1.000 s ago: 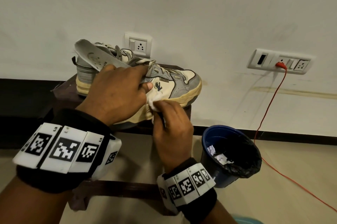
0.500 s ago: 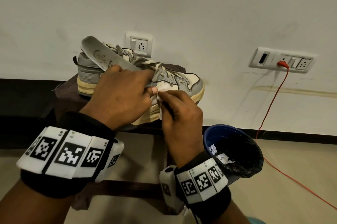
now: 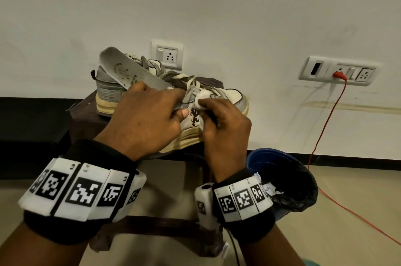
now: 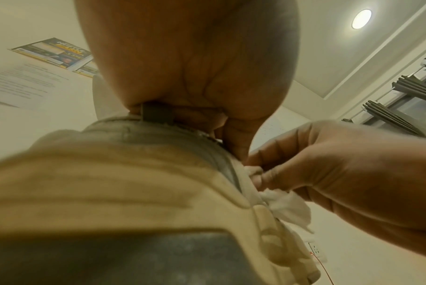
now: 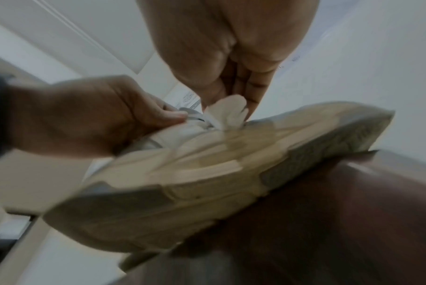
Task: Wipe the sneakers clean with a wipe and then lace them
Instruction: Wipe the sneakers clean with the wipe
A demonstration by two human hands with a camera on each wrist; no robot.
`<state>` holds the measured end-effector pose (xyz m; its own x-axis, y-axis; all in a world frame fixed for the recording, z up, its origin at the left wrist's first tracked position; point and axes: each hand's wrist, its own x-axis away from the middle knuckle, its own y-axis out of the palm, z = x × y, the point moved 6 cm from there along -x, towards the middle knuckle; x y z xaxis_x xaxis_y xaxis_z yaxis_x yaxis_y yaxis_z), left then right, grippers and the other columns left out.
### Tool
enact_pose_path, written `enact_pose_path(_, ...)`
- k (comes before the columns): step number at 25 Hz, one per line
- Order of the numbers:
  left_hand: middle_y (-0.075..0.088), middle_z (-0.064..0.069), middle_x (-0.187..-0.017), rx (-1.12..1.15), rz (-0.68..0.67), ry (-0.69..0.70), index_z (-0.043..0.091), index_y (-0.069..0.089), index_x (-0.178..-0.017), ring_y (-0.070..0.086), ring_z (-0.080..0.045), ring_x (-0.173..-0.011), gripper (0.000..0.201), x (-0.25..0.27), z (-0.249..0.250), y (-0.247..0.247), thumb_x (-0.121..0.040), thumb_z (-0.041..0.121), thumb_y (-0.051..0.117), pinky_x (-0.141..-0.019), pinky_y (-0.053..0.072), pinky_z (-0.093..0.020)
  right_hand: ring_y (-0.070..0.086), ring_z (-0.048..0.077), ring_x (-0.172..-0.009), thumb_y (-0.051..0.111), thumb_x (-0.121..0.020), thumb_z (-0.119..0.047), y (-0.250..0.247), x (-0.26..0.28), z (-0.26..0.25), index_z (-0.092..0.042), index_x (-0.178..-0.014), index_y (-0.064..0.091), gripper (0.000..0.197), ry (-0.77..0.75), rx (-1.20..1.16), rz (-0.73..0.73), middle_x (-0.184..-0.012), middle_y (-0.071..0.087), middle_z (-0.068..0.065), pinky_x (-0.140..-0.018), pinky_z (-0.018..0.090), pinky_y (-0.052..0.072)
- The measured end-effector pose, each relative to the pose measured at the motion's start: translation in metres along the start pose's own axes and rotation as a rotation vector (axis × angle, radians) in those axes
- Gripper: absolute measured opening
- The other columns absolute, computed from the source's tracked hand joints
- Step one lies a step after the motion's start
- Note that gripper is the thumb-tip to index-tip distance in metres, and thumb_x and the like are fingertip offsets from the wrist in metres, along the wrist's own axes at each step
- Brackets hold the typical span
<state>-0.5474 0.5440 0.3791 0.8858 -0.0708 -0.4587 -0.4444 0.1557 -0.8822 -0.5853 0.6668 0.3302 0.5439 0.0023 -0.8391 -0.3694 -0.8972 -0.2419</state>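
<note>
Two cream and grey sneakers sit on a dark wooden stool. The near sneaker is tilted with its sole towards me, and my left hand grips its upper around the collar. A grey insole sticks out above that hand. My right hand pinches a crumpled white wipe against the side panel by the laces. The left wrist view shows the wipe hanging below the right fingers, beside the sneaker's heel. In the right wrist view the wipe meets the sneaker. The far sneaker stands behind.
A blue bin lined with a black bag stands on the floor to the right of the stool, with white scraps inside. A red cable hangs from a wall socket to the floor. Another socket is behind the shoes.
My right hand has moved the wipe up the sneaker's side, from near the midsole to the panel beside the laces. My left hand keeps its grip on the shoe.
</note>
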Motion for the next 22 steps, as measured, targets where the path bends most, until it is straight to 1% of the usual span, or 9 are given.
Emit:
enact_pose_path(3, 0.062, 0.003, -0.085, 0.009, -0.032, 0.052, 0.027, 0.054, -0.116, 0.035, -0.013, -0.074, 0.025, 0.0, -0.004, 0.003, -0.094, 0.036, 0.047, -0.086, 0.025, -0.031, 0.067, 0.019, -0.091, 0.068, -0.079, 0.002, -0.008, -0.009, 0.019, -0.008, -0.106, 0.072, 0.029, 0.112, 0.091, 0.084, -0.101, 0.072, 0.006, -0.083, 0.034, 0.055)
enact_pose_path(6, 0.052, 0.013, -0.068, 0.103, -0.078, 0.081, 0.026, 0.059, -0.11, 0.045, -0.012, -0.066, 0.021, 0.001, -0.008, 0.002, -0.09, 0.025, 0.054, -0.076, 0.026, -0.029, 0.065, 0.018, -0.096, 0.067, -0.079, 0.005, -0.001, -0.008, 0.003, -0.006, -0.113, 0.068, 0.036, 0.078, 0.024, 0.05, -0.106, 0.07, 0.008, -0.085, 0.031, 0.054)
enact_pose_path(9, 0.066, 0.009, -0.08, 0.132, -0.073, 0.104, 0.031, 0.061, -0.111, 0.059, -0.014, -0.074, 0.027, 0.001, -0.008, -0.004, -0.087, 0.03, 0.049, -0.071, 0.038, -0.031, 0.062, 0.015, -0.097, 0.066, -0.08, 0.01, 0.005, 0.005, -0.023, -0.002, -0.115, 0.066, 0.037, -0.023, -0.122, 0.029, -0.105, 0.068, 0.011, -0.085, 0.024, 0.051)
enact_pose_path(11, 0.068, 0.007, -0.085, 0.052, -0.072, 0.105, 0.031, 0.063, -0.109, 0.063, -0.019, -0.084, 0.042, 0.001, -0.009, -0.007, -0.08, 0.043, 0.035, -0.084, 0.043, -0.035, 0.063, 0.018, -0.096, 0.064, -0.08, 0.012, 0.008, 0.013, -0.033, 0.001, -0.113, 0.067, 0.034, -0.111, -0.123, 0.007, -0.102, 0.067, 0.014, -0.085, 0.026, 0.052)
enact_pose_path(14, 0.072, 0.005, -0.096, -0.174, -0.07, 0.077, 0.039, 0.056, -0.121, 0.062, -0.022, -0.103, 0.047, 0.0, -0.016, -0.006, -0.085, 0.056, 0.03, -0.112, 0.021, -0.049, 0.063, 0.021, -0.093, 0.065, -0.081, 0.008, 0.011, 0.014, -0.028, 0.001, -0.104, 0.07, 0.025, -0.135, -0.066, -0.006, -0.099, 0.067, 0.014, -0.081, 0.031, 0.054)
enact_pose_path(16, 0.07, 0.007, -0.112, -0.174, -0.115, 0.039, 0.041, 0.043, -0.135, 0.056, -0.019, -0.115, 0.048, 0.001, -0.023, 0.0, -0.09, 0.056, 0.034, -0.117, 0.007, -0.049, 0.063, 0.02, -0.09, 0.065, -0.081, 0.004, 0.011, 0.008, -0.015, -0.002, -0.1, 0.071, 0.021, -0.066, 0.021, 0.012, -0.097, 0.066, 0.012, -0.078, 0.027, 0.054)
enact_pose_path(18, 0.063, 0.008, -0.125, -0.197, -0.161, 0.042, 0.042, 0.022, -0.146, 0.049, -0.018, -0.123, 0.056, 0.003, -0.025, 0.005, -0.093, 0.052, 0.037, -0.116, -0.004, -0.048, 0.064, 0.019, -0.089, 0.064, -0.082, 0.003, 0.007, -0.001, 0.0, -0.003, -0.101, 0.072, 0.022, 0.031, 0.075, 0.041, -0.099, 0.067, 0.01, -0.08, 0.013, 0.048)
enact_pose_path(20, 0.059, 0.01, -0.128, -0.226, -0.199, 0.06, 0.042, 0.008, -0.149, 0.045, -0.017, -0.124, 0.065, 0.004, -0.025, 0.007, -0.093, 0.046, 0.042, -0.115, -0.006, -0.047, 0.064, 0.018, -0.091, 0.063, -0.082, 0.002, 0.004, -0.007, 0.006, -0.004, -0.104, 0.072, 0.025, 0.082, 0.087, 0.054, -0.101, 0.068, 0.009, -0.082, 0.004, 0.04)
enact_pose_path(22, 0.061, 0.008, -0.122, -0.182, -0.213, 0.053, 0.041, 0.008, -0.148, 0.046, -0.016, -0.119, 0.068, 0.002, -0.024, 0.007, -0.092, 0.039, 0.046, -0.115, 0.003, -0.044, 0.065, 0.019, -0.09, 0.064, -0.082, 0.004, 0.007, -0.001, -0.007, -0.003, -0.104, 0.071, 0.025, 0.01, 0.058, 0.026, -0.1, 0.069, 0.01, -0.081, 0.01, 0.045)
